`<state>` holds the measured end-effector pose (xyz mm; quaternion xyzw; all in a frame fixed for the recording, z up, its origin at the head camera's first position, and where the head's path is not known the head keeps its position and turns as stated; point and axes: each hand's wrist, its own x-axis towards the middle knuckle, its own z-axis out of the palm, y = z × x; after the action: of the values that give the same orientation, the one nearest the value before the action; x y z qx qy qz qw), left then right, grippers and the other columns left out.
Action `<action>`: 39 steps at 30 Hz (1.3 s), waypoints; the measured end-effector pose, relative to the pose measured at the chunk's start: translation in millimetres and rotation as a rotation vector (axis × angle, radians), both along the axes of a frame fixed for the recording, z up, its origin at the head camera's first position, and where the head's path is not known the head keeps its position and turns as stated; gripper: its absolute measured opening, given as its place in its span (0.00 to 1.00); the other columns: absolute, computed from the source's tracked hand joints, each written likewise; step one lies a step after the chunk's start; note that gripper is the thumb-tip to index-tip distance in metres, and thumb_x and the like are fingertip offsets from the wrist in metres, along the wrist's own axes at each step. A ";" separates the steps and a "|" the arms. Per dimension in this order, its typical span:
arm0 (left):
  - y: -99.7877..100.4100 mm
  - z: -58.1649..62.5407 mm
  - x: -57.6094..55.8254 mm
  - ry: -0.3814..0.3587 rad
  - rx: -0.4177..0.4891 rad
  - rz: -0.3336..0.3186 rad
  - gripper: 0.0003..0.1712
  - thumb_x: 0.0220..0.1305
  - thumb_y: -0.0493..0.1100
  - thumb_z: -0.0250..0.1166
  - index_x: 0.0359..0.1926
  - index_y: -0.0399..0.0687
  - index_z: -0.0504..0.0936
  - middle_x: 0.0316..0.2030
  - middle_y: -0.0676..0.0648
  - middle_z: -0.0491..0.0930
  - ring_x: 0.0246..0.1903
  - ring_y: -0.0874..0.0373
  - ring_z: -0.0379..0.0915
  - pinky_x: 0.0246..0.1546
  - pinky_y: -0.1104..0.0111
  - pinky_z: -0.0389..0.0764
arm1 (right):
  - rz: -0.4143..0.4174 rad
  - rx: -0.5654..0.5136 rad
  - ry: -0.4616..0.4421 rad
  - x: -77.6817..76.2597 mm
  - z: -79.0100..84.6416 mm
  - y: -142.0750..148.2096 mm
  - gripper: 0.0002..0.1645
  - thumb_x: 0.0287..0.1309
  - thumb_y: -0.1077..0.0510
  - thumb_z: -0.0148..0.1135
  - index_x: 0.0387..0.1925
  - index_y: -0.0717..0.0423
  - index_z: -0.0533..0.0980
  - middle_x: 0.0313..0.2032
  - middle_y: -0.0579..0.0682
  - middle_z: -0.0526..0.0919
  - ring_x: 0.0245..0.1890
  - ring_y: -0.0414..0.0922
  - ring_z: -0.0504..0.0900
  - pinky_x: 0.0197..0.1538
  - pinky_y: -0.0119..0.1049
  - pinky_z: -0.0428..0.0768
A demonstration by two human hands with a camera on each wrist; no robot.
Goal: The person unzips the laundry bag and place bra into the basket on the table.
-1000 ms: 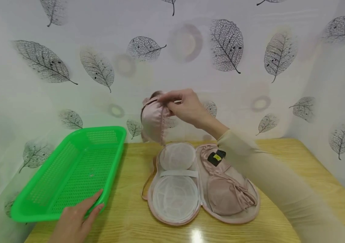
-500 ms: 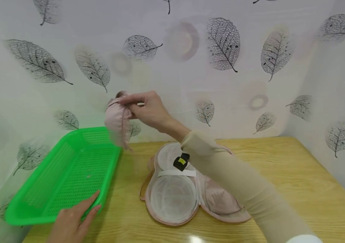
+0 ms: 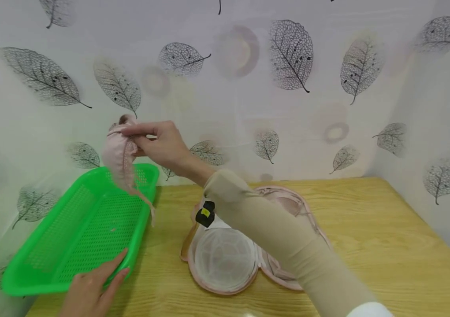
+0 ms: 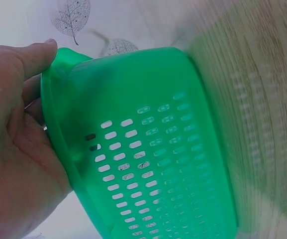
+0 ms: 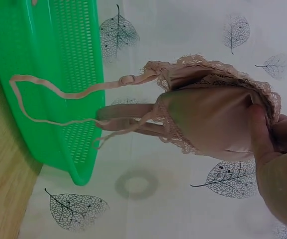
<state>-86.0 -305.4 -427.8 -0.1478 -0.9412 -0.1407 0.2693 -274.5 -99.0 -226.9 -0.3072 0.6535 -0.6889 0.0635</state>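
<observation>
My right hand [image 3: 163,143] pinches a pink bra [image 3: 118,152] by its upper edge, raised over the far right corner of the green plastic basket [image 3: 62,288]. Lace trim and thin straps of the bra [image 5: 210,117] show in the right wrist view, the straps dangling in front of the basket. At the basket's near right corner, my left hand [image 3: 91,284] grips the rim, thumb on one side and fingers on the other; the left wrist view shows this hand [image 4: 19,134] close up against the slotted wall.
An open pink zip case [image 3: 225,288] with white mesh lies mid-table, partly behind my right sleeve [image 3: 284,233]. More pink fabric [image 3: 278,264] sits in its right half. A leaf-patterned sheet [image 3: 225,101] hangs behind the wooden table [image 3: 391,246].
My right hand has carried the bra leftward from above the case to over the basket. My left hand stays on the basket's rim.
</observation>
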 end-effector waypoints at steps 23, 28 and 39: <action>-5.4 -6.6 0.4 0.034 -0.042 -0.011 0.21 0.65 0.43 0.70 0.58 0.42 0.85 0.33 0.47 0.91 0.14 0.71 0.75 0.19 0.77 0.75 | 0.230 0.110 -0.087 15.4 -81.6 -50.5 0.20 0.73 0.65 0.57 0.63 0.55 0.80 0.61 0.52 0.83 0.28 0.30 0.83 0.43 0.24 0.84; -6.9 -5.9 0.4 0.072 -0.047 -0.036 0.23 0.62 0.41 0.72 0.58 0.42 0.86 0.31 0.48 0.91 0.14 0.71 0.76 0.18 0.78 0.75 | 0.233 0.225 0.007 15.4 -103.0 -49.9 0.20 0.74 0.63 0.57 0.62 0.55 0.80 0.28 0.51 0.89 0.10 0.37 0.53 0.20 0.25 0.65; -3.0 -3.8 -3.5 0.044 -0.031 -0.030 0.21 0.64 0.41 0.71 0.57 0.41 0.86 0.29 0.49 0.90 0.12 0.78 0.68 0.17 0.80 0.72 | 0.199 0.384 0.052 9.3 -121.8 -42.7 0.19 0.76 0.61 0.55 0.63 0.53 0.80 0.12 0.52 0.71 0.10 0.35 0.54 0.18 0.26 0.59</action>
<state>-89.5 -308.5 -431.6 -0.1690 -0.9349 -0.1268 0.2853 -265.1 -141.6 -348.8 -0.3701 0.7405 -0.5340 0.1717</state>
